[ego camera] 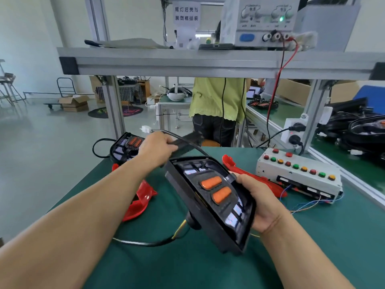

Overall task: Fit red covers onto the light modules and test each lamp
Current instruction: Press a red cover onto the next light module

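Head view showed the work on this unit barely begun: the light module [210, 197] was held above the tabletop [187, 268] with no cover on it, its two orange lenses exposed. The right hand [260, 203] had its grip clasped round the module's near edge, and the left hand [158, 149] was clenched on its far end, where a black cable ran off. A red cover [139, 199] lay unfitted to the left of the module, and a second red cover [270, 184] lay behind it, just beside the button test box [298, 170]. Another module [127, 146] sat uncovered at the far left corner. By the look of it, fitting and testing were left to do on both.
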`<state>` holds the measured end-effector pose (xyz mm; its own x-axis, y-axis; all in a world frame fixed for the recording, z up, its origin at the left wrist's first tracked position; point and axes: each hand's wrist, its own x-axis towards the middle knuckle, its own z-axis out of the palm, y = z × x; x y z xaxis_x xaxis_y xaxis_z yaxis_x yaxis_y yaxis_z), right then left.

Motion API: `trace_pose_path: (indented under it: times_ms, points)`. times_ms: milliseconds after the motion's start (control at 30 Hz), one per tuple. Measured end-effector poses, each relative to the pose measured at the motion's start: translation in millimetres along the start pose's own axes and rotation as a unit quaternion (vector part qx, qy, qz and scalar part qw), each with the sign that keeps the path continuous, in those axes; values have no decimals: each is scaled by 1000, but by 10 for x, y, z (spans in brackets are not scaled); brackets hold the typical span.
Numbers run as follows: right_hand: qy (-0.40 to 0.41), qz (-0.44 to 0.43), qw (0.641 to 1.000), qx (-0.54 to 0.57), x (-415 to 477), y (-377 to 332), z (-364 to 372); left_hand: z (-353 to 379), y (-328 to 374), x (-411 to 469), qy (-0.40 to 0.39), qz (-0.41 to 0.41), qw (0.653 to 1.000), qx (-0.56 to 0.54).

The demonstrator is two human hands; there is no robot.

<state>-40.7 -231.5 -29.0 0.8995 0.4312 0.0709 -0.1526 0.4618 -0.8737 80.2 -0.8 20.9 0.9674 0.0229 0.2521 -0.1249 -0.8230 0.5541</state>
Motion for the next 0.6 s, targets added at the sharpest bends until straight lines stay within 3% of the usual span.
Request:
trace_pose_path:
  times_ms: [67, 167, 233, 433, 600]
  points:
    - [-19, 18, 999, 26, 7, -24, -64, -8, -52, 59, 36, -48, 991, -123]
    - [-17, 43, 999, -6, 18, 16, -66, -4, -46, 128, 89, -112, 950, -276]
    - [-5, 57, 998, -38, 41, 74, -50, 12, -25, 176, 101, -122, 943, -293]
    - [25, 21, 997, -68, 114, 135, -35, -25, -9, 192, 100, -63, 971, -210]
    - [61, -10, 998, 15, 122, 101, -82, 45, -13, 94, 73, 33, 996, 41]
